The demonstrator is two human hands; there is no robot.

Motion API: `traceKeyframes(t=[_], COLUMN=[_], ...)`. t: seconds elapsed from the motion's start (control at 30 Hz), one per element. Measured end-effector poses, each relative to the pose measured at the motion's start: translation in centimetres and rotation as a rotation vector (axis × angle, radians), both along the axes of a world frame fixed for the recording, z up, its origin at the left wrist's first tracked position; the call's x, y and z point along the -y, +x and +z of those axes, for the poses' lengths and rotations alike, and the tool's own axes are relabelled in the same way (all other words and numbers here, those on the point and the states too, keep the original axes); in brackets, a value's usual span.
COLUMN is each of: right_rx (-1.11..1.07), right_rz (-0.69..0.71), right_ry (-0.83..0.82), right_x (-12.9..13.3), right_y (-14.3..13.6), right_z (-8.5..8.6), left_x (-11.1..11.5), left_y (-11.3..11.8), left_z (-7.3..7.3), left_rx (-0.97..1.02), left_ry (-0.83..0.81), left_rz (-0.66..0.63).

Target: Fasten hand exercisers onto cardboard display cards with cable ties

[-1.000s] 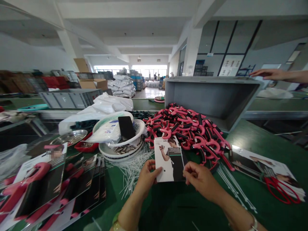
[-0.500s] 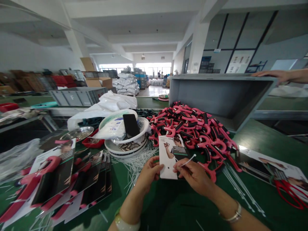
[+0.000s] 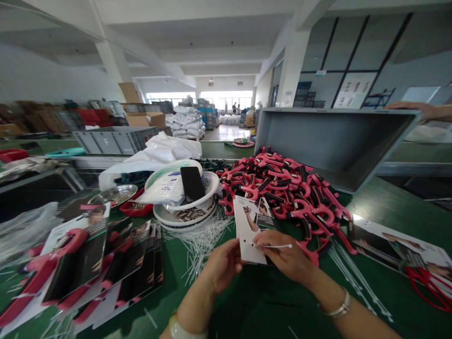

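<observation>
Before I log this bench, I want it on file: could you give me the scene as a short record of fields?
left grip: at the lower left edge of a printed card
right grip: pinching a white tie at the card
beyond card: heap of pink-and-black tools
behind heap: gray crate, tipped, another person's hand on its rim
left of heap: black phone
far right: red-handled scissors

Co-worker's arm (image 3: 443, 112) cut off, card print (image 3: 267, 221) blurred
</observation>
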State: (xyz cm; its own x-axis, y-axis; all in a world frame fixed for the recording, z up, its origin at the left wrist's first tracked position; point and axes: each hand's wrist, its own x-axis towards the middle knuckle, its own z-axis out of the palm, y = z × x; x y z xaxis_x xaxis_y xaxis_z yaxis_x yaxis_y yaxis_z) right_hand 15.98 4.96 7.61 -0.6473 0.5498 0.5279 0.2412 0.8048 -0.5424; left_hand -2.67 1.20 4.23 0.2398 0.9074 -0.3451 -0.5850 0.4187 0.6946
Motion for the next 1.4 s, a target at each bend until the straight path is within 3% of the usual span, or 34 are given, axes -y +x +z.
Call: traceKeyframes(t=[0.23, 0.4, 0.67, 0.73, 0.87, 0.93, 1.03, 1.2, 1.4], right_rx=[0.041, 0.027, -0.037, -0.062, 0.072, 0.167, 0.161, 0.158, 0.036], right_rz=[0.062, 0.064, -0.193, -0.312, -0.501, -0.527, -0.568, -0.568, -0.564], right_ry=[-0.021, -0.003, -0.254, -0.174, 0.293, 0.416, 0.458, 0.488, 0.326], right_x=[-0.2, 0.0, 2.0, 2.5, 4.0, 4.6, 4.9, 4.3, 4.3], right_y=[1.4, 2.1, 3.5, 3.9, 3.2, 2.0, 0.5, 0.7, 1.0], right_z=[-0.1, -0.2, -0.6, -0.5, -0.3, -0.6, -1.5, -2.5, -2.1], left_x=[0.8, 0.6, 0.2, 0.3, 0.5, 0.7, 0.9, 1.7, 0.9], left_y=[1.6, 1.9, 1.8, 1.8, 2.3, 2.5, 2.5, 1.8, 3.2], left_z=[0.6, 0.5, 0.0, 0.0, 0.1, 0.3, 1.0, 2.7, 3.0], left_rx=[-0.231, -0.302, -0.228, -0.208, -0.244, -0.262, -0.26, -0.23, -0.299], left_ry=[0.118, 0.078, 0.121, 0.154, 0.181, 0.18, 0.179, 0.252, 0.484], left_rz=[-0.096, -0.019, 0.177, 0.222, 0.239, 0.244, 0.266, 0.44, 0.438])
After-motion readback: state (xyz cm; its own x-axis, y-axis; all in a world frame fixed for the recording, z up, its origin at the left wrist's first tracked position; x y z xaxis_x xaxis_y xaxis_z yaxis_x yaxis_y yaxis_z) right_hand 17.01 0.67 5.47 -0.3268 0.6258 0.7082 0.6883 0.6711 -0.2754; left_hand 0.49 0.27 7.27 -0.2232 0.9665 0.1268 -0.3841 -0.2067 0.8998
